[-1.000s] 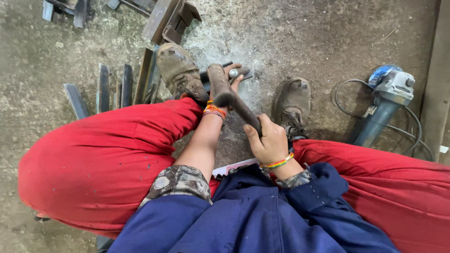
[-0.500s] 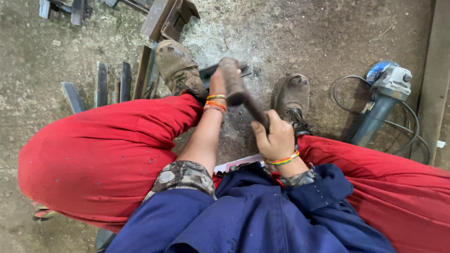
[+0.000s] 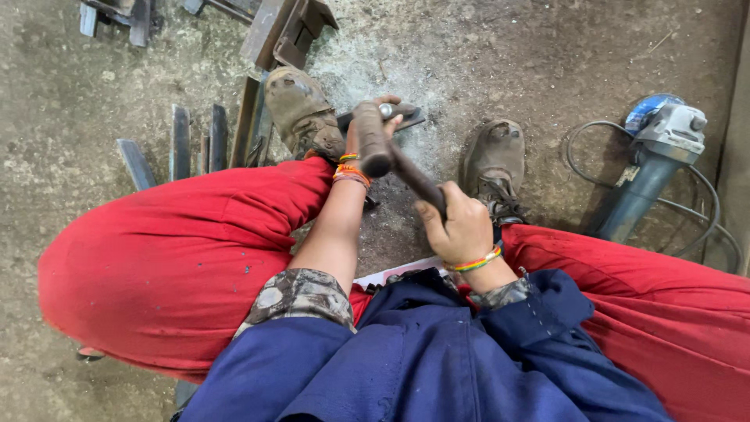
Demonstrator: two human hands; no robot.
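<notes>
I squat in red trousers over a dusty concrete floor. My right hand grips the handle of a rusty hammer, whose head hangs just above a small dark flat metal piece lying on the floor between my shoes. My left hand reaches down and holds that piece, its fingers curled over it. The hammer head hides most of that hand. Both wrists carry coloured bracelets.
My left shoe and right shoe flank the piece. An angle grinder with a looped cable lies at the right. Flat steel bars lie at the left, and steel angle offcuts at the top.
The hammer head has risen a little above the metal piece and my right hand has shifted slightly right. My left hand stays on the piece.
</notes>
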